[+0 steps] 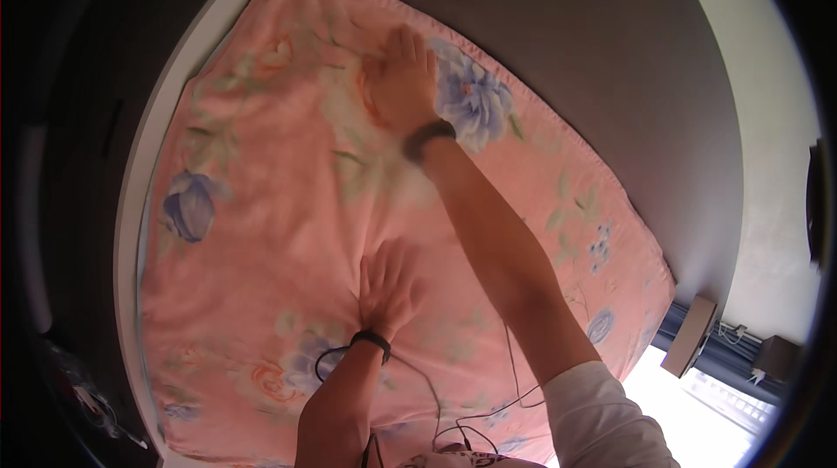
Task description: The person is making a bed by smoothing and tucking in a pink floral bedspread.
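Observation:
A pink bed cover (288, 285) printed with blue and orange flowers and green leaves is spread out in front of me. On its near middle part lies my left hand (388, 287), fingers stretched out and palm down, with small creases in the cloth beside it. My right hand (401, 84) reaches farther, flat over the cover next to a large blue flower, its fingers extended and slightly blurred. Each wrist wears a dark band, and neither hand holds anything.
Thin black cables (436, 398) run across the cover near my body. A pale frame edge (131, 206) borders the cover on the left. Beyond its far right hem is a dark brown surface (593, 50). At lower right are a brown box-like piece (690, 337) and a bright window (697, 407).

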Demonstrator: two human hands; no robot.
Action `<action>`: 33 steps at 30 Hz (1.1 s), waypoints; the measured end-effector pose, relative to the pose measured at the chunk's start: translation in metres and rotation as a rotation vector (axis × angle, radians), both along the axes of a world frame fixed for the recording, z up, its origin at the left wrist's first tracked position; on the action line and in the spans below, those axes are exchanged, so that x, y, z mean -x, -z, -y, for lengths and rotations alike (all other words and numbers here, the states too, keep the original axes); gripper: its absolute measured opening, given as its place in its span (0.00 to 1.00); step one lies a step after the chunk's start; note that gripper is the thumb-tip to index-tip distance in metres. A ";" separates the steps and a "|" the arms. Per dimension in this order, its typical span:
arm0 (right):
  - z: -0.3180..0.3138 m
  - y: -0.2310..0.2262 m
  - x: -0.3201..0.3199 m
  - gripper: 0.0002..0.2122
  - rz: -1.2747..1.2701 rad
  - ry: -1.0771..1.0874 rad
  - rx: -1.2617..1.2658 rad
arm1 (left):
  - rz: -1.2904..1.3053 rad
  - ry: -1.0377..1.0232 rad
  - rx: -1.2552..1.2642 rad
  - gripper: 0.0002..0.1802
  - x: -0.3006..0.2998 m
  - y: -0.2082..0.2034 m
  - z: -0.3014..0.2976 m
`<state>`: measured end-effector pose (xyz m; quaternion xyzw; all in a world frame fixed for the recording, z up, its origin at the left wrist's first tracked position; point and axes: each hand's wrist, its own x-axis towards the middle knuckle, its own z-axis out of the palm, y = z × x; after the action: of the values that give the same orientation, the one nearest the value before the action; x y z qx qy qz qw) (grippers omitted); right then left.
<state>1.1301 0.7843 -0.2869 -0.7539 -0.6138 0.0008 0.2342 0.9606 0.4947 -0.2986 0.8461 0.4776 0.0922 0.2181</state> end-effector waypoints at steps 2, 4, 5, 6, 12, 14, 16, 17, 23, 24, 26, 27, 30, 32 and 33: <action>-0.017 0.012 -0.004 0.29 0.092 0.036 -0.037 | 0.003 0.016 0.034 0.33 0.000 0.001 0.000; -0.028 0.019 -0.008 0.30 0.270 0.064 0.001 | 0.031 0.011 0.014 0.33 0.001 0.004 -0.001; -0.032 0.021 -0.008 0.30 0.327 0.067 0.013 | 0.045 0.018 0.000 0.33 0.003 0.004 -0.002; -0.036 0.022 -0.011 0.30 0.316 0.050 0.039 | 0.051 0.006 0.000 0.33 0.006 0.004 -0.003; -0.033 0.024 0.008 0.30 0.304 0.133 0.008 | 0.048 0.024 0.059 0.32 0.015 -0.007 -0.014; -0.037 0.017 0.012 0.30 0.251 0.195 -0.030 | 0.051 0.040 0.130 0.32 0.011 -0.014 -0.014; -0.038 0.012 0.010 0.31 0.224 0.199 0.188 | 0.107 0.034 0.114 0.29 0.015 -0.026 -0.028; -0.040 0.012 0.008 0.30 0.309 0.202 0.046 | 0.206 0.011 0.217 0.25 0.016 -0.031 -0.038; -0.039 0.011 -0.003 0.30 0.255 0.212 0.024 | 0.507 -0.157 -0.029 0.08 -0.002 -0.052 -0.242; -0.035 0.013 -0.005 0.30 0.251 0.221 0.043 | 0.430 -0.152 -0.253 0.09 -0.019 -0.057 -0.291; -0.044 0.005 0.008 0.30 0.222 0.202 0.047 | 0.290 -0.040 -0.389 0.15 -0.023 -0.055 -0.375; -0.045 0.005 0.010 0.30 0.207 0.201 0.046 | 0.246 0.000 -0.483 0.19 -0.028 -0.052 -0.400; -0.051 0.002 0.013 0.31 0.126 0.169 0.097 | 0.086 0.000 -0.520 0.27 -0.038 -0.027 -0.434; -0.043 0.005 0.001 0.32 0.109 0.180 0.111 | 0.074 -0.030 -0.528 0.28 -0.058 -0.027 -0.431; -0.041 0.006 -0.004 0.32 0.119 0.185 0.125 | 0.046 -0.067 -0.548 0.30 -0.066 -0.031 -0.428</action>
<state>1.1343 0.8249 -0.2933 -0.8192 -0.5532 -0.0270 0.1489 1.0268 0.9231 -0.2675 0.8549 0.4575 0.2443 -0.0111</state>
